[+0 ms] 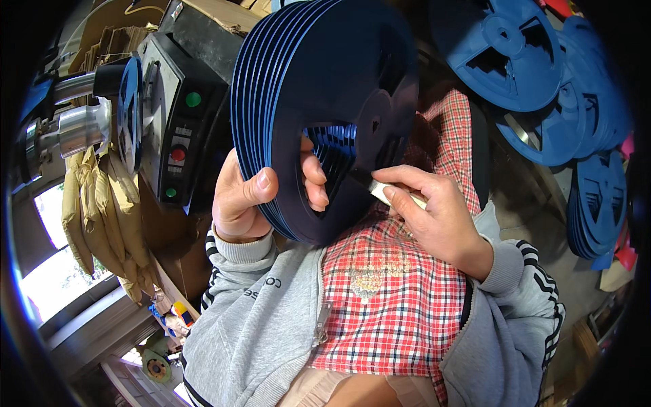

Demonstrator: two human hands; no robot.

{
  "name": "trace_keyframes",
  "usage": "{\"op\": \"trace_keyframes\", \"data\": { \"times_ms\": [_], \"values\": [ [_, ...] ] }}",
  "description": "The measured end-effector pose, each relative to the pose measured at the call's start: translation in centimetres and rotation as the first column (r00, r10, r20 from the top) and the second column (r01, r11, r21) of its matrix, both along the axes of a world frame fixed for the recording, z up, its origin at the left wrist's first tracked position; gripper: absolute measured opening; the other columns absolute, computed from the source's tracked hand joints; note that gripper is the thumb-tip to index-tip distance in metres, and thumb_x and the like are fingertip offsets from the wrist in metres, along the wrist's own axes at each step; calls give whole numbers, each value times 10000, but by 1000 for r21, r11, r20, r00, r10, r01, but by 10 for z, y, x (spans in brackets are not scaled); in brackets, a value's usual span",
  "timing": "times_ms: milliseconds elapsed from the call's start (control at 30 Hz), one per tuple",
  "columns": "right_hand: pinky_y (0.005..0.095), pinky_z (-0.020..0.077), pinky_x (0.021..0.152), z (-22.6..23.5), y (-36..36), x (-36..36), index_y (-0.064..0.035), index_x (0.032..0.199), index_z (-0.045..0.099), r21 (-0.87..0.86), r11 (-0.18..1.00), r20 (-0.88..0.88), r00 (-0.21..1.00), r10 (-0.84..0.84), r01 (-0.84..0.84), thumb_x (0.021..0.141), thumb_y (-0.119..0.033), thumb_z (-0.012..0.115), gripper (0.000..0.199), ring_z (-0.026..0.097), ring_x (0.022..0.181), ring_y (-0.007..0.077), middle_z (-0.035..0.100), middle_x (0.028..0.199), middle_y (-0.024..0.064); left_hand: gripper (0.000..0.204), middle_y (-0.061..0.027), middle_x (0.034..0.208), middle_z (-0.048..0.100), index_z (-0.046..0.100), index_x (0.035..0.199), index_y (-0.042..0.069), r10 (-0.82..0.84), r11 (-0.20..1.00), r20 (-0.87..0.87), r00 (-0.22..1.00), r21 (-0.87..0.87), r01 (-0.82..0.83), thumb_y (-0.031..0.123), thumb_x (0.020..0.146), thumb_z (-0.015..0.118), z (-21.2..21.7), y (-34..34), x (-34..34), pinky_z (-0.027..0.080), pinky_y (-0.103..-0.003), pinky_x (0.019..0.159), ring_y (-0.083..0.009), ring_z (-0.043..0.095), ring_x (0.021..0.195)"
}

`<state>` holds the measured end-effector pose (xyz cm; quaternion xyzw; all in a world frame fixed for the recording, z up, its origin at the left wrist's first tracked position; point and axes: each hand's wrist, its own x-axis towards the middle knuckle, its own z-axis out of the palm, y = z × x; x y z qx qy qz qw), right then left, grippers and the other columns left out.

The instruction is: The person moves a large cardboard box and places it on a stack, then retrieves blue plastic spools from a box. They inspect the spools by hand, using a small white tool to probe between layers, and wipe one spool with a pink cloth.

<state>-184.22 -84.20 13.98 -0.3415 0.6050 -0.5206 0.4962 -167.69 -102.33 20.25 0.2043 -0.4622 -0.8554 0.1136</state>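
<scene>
Fingers of my left hand (247, 197) clamp the reel stack (319, 102) mid-frame, right hand (434, 210) pinching a blade (376, 188); I'd scrape gently

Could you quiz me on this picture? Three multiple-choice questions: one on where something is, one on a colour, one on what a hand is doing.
1. Where are the loose blue reels piled?
A. upper right
B. lower left
C. on the lap

2. What colour is the top round button on the machine's panel?
A. yellow
B. green
C. white

3. What is the left hand doing?
A. resting open
B. pointing at the machine
C. holding a stack of discs

Answers:
1 A: the loose blue reels lie upper right.
2 B: the top button is green, above a red one.
3 C: the left hand has its grip around the stack of dark blue discs; the right hand holds a small blade to it.
</scene>
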Motion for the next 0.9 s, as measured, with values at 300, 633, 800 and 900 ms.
{"op": "trace_keyframes", "data": {
  "times_ms": [300,633,800,900],
  "values": [
    [289,544,628,1,-2,-2,95,1088,651,-57,998,-112,993,-21,15,931,-25,576,212,701,729,251,704,925,224,672,-275,948,616,362,1257,-160,-1,1000,26,1000,-27,1,281,880,700,-4,0,-6,607,-441,687,-352,701,782],
    [292,550,635,2,-3,0,114,1076,642,-66,997,-70,997,33,-38,915,18,556,207,702,740,253,697,905,230,638,-288,959,604,339,1271,-164,-30,999,-54,998,24,31,230,900,676,-13,-5,1,600,-467,723,-376,698,821],
    [301,555,640,4,-2,2,98,1085,651,-109,994,-44,999,24,-29,926,5,548,211,708,751,255,702,912,220,635,-273,954,595,333,1262,-158,-26,999,-46,999,36,28,237,901,676,-12,-5,1,600,-457,711,-370,697,819],
    [300,556,646,4,-9,-1,95,1087,655,-65,997,-61,997,-45,41,929,-1,548,213,707,751,254,702,930,222,630,-266,949,593,330,1256,-155,-17,999,-52,999,28,18,239,902,672,-12,-5,3,601,-449,702,-366,697,810]
  ]
}}
